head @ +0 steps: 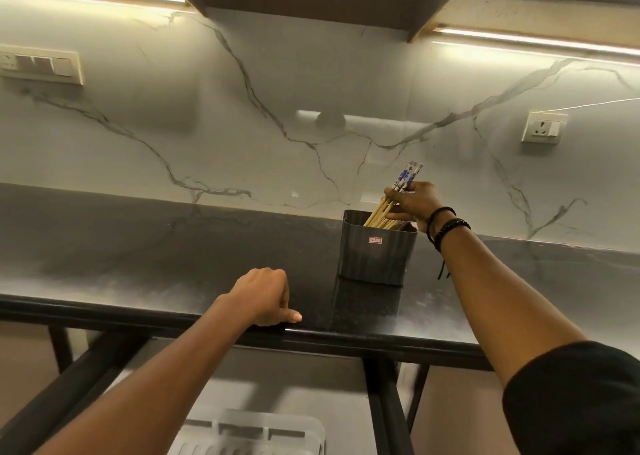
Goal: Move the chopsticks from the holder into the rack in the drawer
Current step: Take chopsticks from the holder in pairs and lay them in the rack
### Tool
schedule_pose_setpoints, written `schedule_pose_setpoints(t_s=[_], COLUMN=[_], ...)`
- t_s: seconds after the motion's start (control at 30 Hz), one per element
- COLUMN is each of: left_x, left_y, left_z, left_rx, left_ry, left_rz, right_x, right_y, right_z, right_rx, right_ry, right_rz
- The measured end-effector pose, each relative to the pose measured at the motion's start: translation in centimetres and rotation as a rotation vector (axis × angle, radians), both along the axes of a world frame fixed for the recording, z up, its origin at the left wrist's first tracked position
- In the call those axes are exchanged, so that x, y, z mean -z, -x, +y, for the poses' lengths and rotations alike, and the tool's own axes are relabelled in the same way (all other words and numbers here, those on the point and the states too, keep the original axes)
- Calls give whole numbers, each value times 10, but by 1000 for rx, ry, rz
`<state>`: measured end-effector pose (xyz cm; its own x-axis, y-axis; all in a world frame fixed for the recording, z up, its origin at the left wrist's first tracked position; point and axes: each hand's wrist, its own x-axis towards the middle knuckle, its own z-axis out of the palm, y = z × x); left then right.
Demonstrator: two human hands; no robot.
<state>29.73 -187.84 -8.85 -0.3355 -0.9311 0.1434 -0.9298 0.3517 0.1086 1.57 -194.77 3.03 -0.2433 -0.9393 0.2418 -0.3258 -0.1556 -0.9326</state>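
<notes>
R hand (414, 201) grasps chopsticks (404, 176) in holder (375, 252); L hand (263, 297) clenched on counter (166, 246); rack (249, 432) below.

Holder (377, 250): grey, matt, ribbed, perhaps metal.
Chopsticks (377, 212) in holder: pale wood, glossy blue-white tops.
Tabletop (173, 246) under holder: dark polished stone.
Wall (277, 91) behind holder: glossy veined marble.

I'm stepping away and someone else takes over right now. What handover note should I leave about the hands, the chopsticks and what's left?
Right hand grips the chopsticks in a bunch; their lower ends sit in the holder on the counter.
Left hand, fingers curled, holds nothing and rests on the counter edge.
Rack lies in the open drawer below, partly in view.
Done: grip taken.
Left: lift chopsticks out, lay them in the rack.
</notes>
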Motion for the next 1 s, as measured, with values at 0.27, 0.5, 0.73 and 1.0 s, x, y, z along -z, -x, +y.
schedule_pose_setpoints(t_s=[0.27,0.5,0.73,1.0], left_x=[8,27,59,49], left_y=[-2,-6,-8,-13], left_z=[14,41,73,108], left_rx=[-4,12,7,9], left_ry=[43,84,254,-197], left_rz=[45,145,697,1379], right_x=[-11,11,54,112], right_y=[8,-11,-50,-105], right_z=[35,87,127,165], right_rx=[103,-14,-110,-221], right_ry=[213,243,115,-71], right_rz=[-426,-784,-910,-1060])
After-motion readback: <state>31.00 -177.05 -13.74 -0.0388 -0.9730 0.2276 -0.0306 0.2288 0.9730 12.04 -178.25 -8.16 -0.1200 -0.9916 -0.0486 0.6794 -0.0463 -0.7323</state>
